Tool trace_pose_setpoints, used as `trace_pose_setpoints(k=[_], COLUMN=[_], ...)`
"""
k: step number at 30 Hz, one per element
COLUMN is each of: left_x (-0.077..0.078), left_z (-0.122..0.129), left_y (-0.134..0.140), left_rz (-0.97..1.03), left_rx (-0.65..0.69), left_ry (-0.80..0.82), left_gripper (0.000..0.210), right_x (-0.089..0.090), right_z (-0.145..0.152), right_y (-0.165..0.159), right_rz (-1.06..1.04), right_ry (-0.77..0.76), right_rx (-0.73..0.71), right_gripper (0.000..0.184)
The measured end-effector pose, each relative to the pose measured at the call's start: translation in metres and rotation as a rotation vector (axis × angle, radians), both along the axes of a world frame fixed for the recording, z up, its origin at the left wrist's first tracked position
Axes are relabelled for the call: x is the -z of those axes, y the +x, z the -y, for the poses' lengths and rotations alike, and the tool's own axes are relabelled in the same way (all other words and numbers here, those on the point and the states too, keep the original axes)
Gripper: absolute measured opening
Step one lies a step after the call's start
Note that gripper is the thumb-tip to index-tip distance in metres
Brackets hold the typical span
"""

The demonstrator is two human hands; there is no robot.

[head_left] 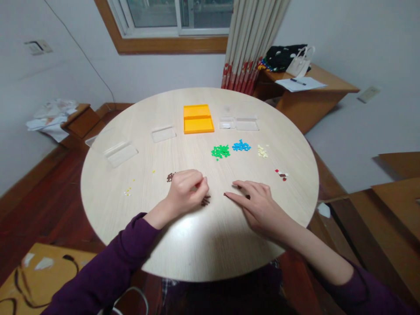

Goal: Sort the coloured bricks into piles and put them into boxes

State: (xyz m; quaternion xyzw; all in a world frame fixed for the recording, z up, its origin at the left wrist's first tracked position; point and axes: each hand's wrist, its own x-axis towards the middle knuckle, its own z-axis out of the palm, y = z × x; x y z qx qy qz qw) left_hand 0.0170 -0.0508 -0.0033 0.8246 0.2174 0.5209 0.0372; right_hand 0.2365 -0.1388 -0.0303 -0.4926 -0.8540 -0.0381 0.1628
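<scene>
My left hand point(187, 189) is curled closed over the middle of the round table, and its fingertips are turned away from view. Right beside it lie dark brown pieces point(205, 201), partly covered by the hand. Behind its wrist side is a small pile of brown pieces point(170, 177). To the right, my right hand point(254, 199) rests low over the tabletop with index finger and thumb apart. A tiny dark brown piece point(225, 194) shows at the tip of its index finger. Another dark spot under that hand is too shaded to tell.
Green pieces point(221, 151), blue pieces point(241, 145), cream pieces point(262, 151) and red, white and brown pieces point(282, 175) lie in groups. Farther back stand an open yellow box point(198, 126) and clear plastic boxes point(121, 154). Yellow and white bits point(127, 192) lie left.
</scene>
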Motion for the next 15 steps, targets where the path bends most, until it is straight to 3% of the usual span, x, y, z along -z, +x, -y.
trace_pose_setpoints(k=[6,10,15], left_x=[0.005,0.009,0.006], left_z=[-0.002,-0.006,-0.004], left_y=[0.011,0.000,-0.006], left_rz=[-0.059,0.008,0.060], left_rx=[0.092,0.038,-0.004], left_ry=[0.028,-0.065,-0.136], left_gripper=[0.034,0.038,0.039], right_x=[0.002,0.000,0.005], right_z=[0.006,0.012,0.021], right_y=[0.008,0.022,0.033], right_rz=[-0.014,-0.071,-0.170], right_ry=[0.001,0.074,0.148], right_rx=[0.076,0.119,0.071], right_gripper=[0.042,0.038,0.030])
